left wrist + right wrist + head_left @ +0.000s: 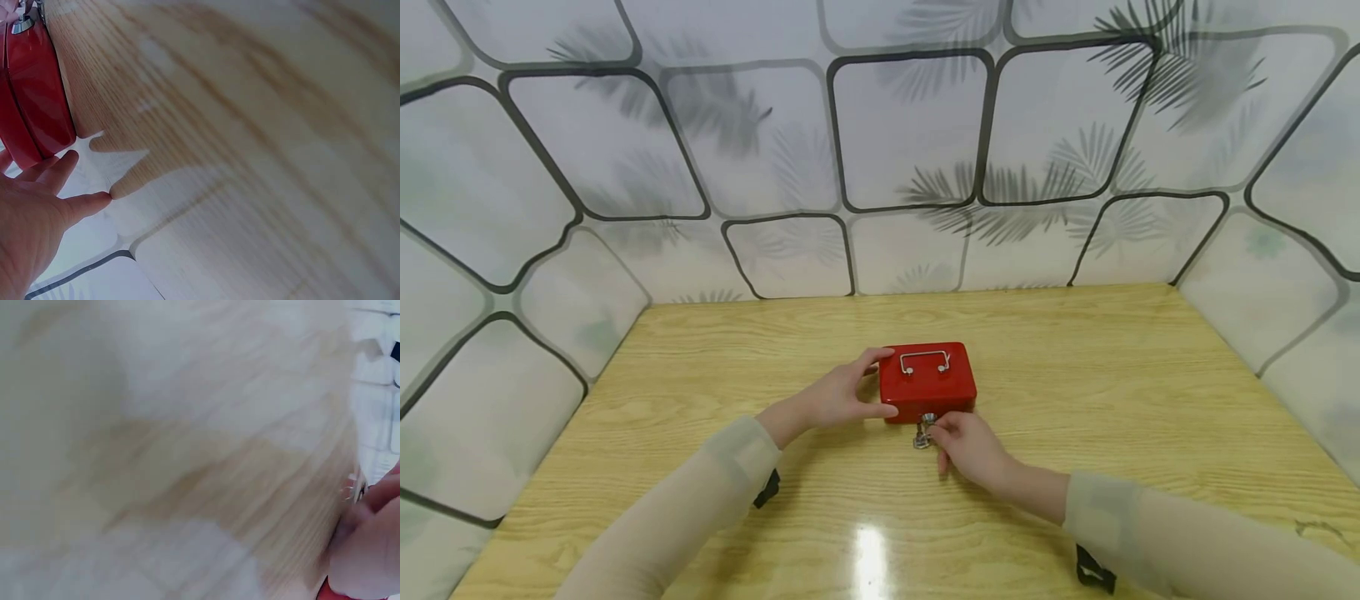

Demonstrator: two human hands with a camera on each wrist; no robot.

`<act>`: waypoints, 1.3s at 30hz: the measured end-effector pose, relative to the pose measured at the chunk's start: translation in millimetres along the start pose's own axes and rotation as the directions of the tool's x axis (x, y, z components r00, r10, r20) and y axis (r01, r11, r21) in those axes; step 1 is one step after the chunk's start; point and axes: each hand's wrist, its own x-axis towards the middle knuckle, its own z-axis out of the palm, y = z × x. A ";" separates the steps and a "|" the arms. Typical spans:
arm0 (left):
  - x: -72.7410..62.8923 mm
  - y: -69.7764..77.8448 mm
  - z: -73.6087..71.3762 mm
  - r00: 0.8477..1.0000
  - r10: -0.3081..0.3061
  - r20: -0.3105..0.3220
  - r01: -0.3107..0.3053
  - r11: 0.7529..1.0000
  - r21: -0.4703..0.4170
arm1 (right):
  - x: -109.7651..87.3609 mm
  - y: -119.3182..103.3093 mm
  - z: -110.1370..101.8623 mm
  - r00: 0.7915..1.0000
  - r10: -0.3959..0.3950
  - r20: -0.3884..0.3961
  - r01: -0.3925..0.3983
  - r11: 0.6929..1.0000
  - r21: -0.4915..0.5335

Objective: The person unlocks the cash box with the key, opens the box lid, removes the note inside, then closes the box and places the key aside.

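Note:
A red metal cash box (928, 379) with a wire handle (925, 360) on its lid sits on the table, lid down. My left hand (842, 396) spans its left end, fingers extended at the top edge and thumb near the front corner. In the left wrist view, the fingers lie beside the end of the red box (40, 94) and the thumb sticks out apart from it. At the front lock (928, 417), my right hand (973, 446) pinches a small key, mostly hidden by the fingertips. Other silvery metal pieces (921, 441) dangle below the lock.
Wood-grain table (1112, 358) surrounds the box. Behind it and at both sides stand pale panels (910, 133) with dark outlines and leaf prints. Black straps (1093, 571) show under both sleeves.

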 end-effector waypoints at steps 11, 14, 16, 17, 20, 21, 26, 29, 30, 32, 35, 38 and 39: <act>-0.1 0.2 0.5 1.000 -0.014 0.000 0.014 1.000 -0.003 | -2.2 -3.7 -0.3 0.978 0.190 0.081 -0.206 0.933 0.295; 0.2 -0.2 0.5 1.000 -0.017 0.002 0.017 1.000 -0.002 | -3.2 -4.4 -0.4 0.980 0.178 0.085 -0.196 0.935 0.296; 0.3 -0.2 0.5 1.000 -0.014 0.003 0.014 1.000 -0.003 | -3.8 -4.6 -0.4 0.982 0.171 0.084 -0.188 0.936 0.298; 0.4 -0.3 0.5 1.000 -0.012 0.003 0.012 1.000 -0.001 | -3.9 -4.5 -0.4 0.983 0.165 0.085 -0.183 0.936 0.300; 0.2 0.3 0.3 1.000 -0.005 0.003 0.005 1.000 -0.006 | -4.1 -4.2 -0.7 0.984 0.154 0.090 -0.174 0.938 0.301; 0.0 0.7 0.1 1.000 -0.004 0.004 0.004 1.000 -0.006 | -3.9 -3.8 -0.8 0.984 0.150 0.092 -0.172 0.939 0.299; -0.6 2.3 -0.5 1.000 -0.009 0.010 0.009 1.000 -0.014 | -2.2 -1.2 -2.8 0.984 0.138 0.109 -0.163 0.946 0.279; -0.4 2.6 -0.6 1.000 -0.014 0.013 0.014 1.000 -0.010 | -2.1 0.3 -6.2 0.988 0.101 0.118 -0.126 0.963 0.237; -0.3 2.4 -0.5 1.000 -0.016 0.014 0.016 1.000 -0.009 | -2.6 0.9 -7.9 0.989 0.081 0.120 -0.106 0.970 0.220; 0.2 1.9 -0.4 1.000 -0.017 0.015 0.017 1.000 -0.007 | -4.5 2.2 -12.6 0.991 0.043 0.123 -0.066 0.980 0.190; 0.7 1.3 -0.2 1.000 -0.013 0.014 0.013 1.000 -0.004 | -8.8 3.3 -22.0 0.992 0.005 0.129 -0.026 0.987 0.159; 0.5 1.2 -0.5 1.000 -0.010 0.012 0.010 1.000 0.003 | -12.6 3.2 -33.0 0.991 -0.024 0.129 0.005 0.989 0.147; 0.3 1.3 -0.5 1.000 -0.007 0.011 0.007 1.000 0.005 | -13.4 2.8 -37.0 0.991 -0.037 0.128 0.019 0.990 0.140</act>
